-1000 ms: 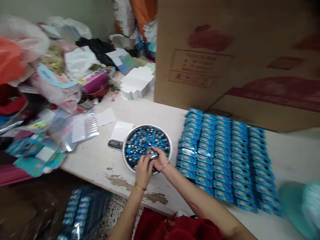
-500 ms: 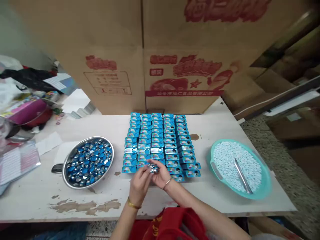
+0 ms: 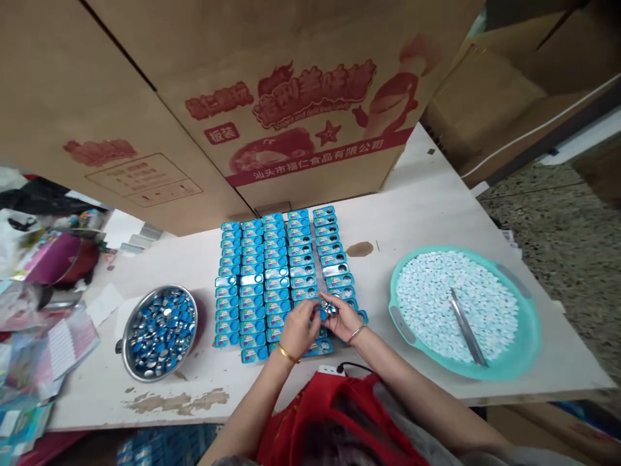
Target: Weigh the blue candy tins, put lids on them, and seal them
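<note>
Blue oblong tins [image 3: 252, 298] lie in several tight columns, each with a round spot at its right end. Many left-hand tins have a blue round lid there; tins at the right [image 3: 326, 230] show dark round openings. Over the near end of the right columns, my right hand [image 3: 345, 317] is cupped round several small silver and blue round lids [image 3: 330, 308]. My left hand [image 3: 299, 331] meets it, its thumb and fingers pinched at a blue lid. Its fingertips are partly hidden among the lids.
A steel pan [image 3: 193, 336] full of loose blue and silver lids stands at left. At right, a turquoise basin [image 3: 526, 330] holds small pale pieces and a metal scoop [image 3: 468, 329]. A large cardboard box [image 3: 310, 155] stands behind the tins. Bags and papers clutter the far left.
My hands have moved right across the tins, from the middle columns to the right-hand ones. The camera view has turned to the right. The lids are still in my right hand.
</note>
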Available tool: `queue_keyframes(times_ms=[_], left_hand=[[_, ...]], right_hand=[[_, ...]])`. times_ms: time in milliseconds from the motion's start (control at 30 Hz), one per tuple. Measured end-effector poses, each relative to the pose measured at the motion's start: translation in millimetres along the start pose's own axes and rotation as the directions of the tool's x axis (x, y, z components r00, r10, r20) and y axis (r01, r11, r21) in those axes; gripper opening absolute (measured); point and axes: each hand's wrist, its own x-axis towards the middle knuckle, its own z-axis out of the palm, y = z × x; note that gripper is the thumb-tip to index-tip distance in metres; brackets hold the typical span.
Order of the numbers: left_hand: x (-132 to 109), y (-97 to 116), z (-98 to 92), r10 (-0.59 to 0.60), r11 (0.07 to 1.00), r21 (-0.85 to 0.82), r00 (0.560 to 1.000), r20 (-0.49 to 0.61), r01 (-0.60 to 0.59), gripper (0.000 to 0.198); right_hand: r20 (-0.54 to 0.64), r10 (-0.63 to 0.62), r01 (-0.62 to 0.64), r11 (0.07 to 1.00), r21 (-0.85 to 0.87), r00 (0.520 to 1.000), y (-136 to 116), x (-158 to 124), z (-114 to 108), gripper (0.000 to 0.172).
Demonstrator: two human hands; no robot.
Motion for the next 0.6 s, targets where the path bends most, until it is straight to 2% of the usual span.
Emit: queue_keyframes(times_ms=[67,167,267,333,433,500,600], left_hand=[[16,-7,-3.8,-0.044,0.998,-0.047,0.999,0.017,0.045,0.017],[53,-27,-11.8,-0.221,0.969,-0.133,0.972,-0.080,0.209,0.013],[106,-57,-17.0,-0.398,0.912,-0.144,0.913,-0.088,0.384,0.009],[145,-76,-17.4,-0.469,0.883,-0.052,0.881,-0.064,0.466,0.009],[193,-96,-15.2,-0.528,0.825,0.234,0.849,-0.006,0.515,0.012],[215,-103,-13.7,-0.560,0.782,0.353,0.827,0.039,0.513,0.013],[236,-108,-12.3,-0.602,0.748,0.423,0.791,0.108,0.512,0.018]], right_hand=[[-0.013,-0.072,0.070,0.994,-0.081,0.997,-6,12,3,0.025],[-0.043,-0.164,0.147,0.953,-0.263,0.985,-16,28,6,0.034],[-0.007,-0.259,0.215,0.816,-0.537,0.966,-25,41,5,0.039],[0.034,-0.286,0.238,0.721,-0.651,0.958,-29,48,3,0.041],[0.083,-0.310,0.268,0.622,-0.736,0.947,-34,56,0,0.042],[0.088,-0.325,0.272,0.582,-0.766,0.942,-38,59,0,0.043],[0.067,-0.324,0.251,0.572,-0.781,0.944,-44,61,2,0.046]])
